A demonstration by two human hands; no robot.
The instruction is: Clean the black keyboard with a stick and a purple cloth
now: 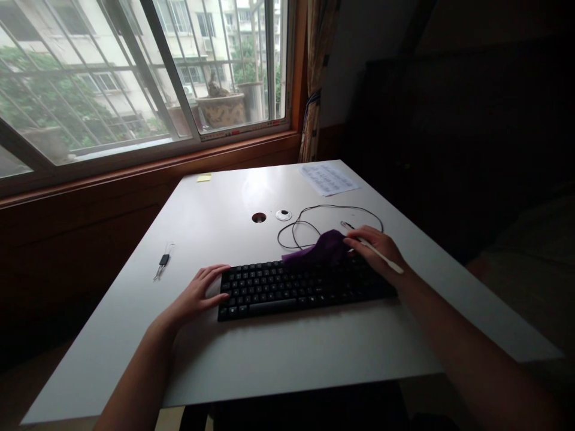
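Observation:
A black keyboard [269, 290] lies on the white table [251, 359]. My left hand [200, 293] touches its left end, with the thumb and fingers spread apart. Above the keyboard's right part, my right hand [375, 248] is closed on a thin white brush-like tool [381, 256] and on a purple cloth [323, 248]. The cloth hangs from the fingers over the upper keys and hides some of them. Part of the keyboard's right end is covered by my right hand.
Behind the keyboard a dark cable [335, 206] lies in loops. Farther back are a round cable hole [259, 218], a white round cap [283, 215], printed paper [330, 179] and a yellow note [203, 178]. A small black object with wires [164, 260] lies at the left.

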